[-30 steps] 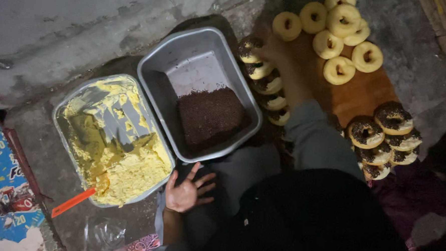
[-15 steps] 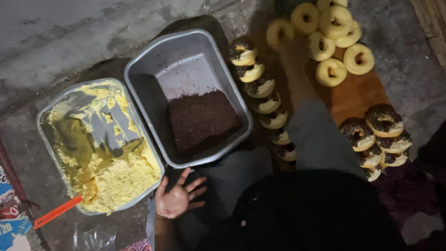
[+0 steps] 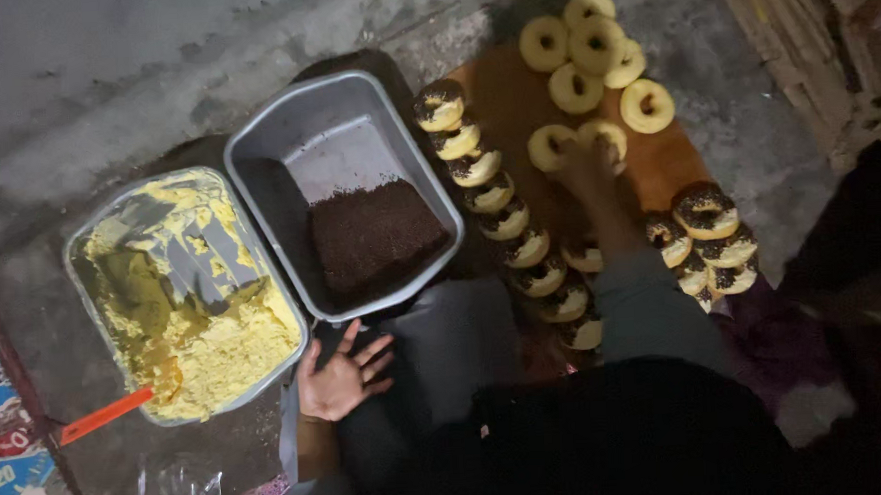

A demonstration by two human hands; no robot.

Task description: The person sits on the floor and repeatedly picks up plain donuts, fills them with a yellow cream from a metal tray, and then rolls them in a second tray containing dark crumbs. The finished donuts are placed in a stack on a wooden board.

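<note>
Since earlier frame, right hand (image 3: 587,164) reached far onto plain donuts (image 3: 590,48), grip I cannot tell; left hand (image 3: 342,378) open, empty, near sprinkle tray (image 3: 259,176). Sprinkled row (image 3: 503,215) done; about seven plain remain.

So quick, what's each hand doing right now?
Left hand: open, palm up, fingers spread, holding nothing.
Right hand: reaching onto the plain donuts; too dark to tell if it grips one.

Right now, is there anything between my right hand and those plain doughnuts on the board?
Nothing visible. Your right hand is already at the plain doughnuts, at the nearest pair on the wooden board. The sprinkled row lies to its left, clear of it. Your left hand rests open by the sprinkle tray.
</note>
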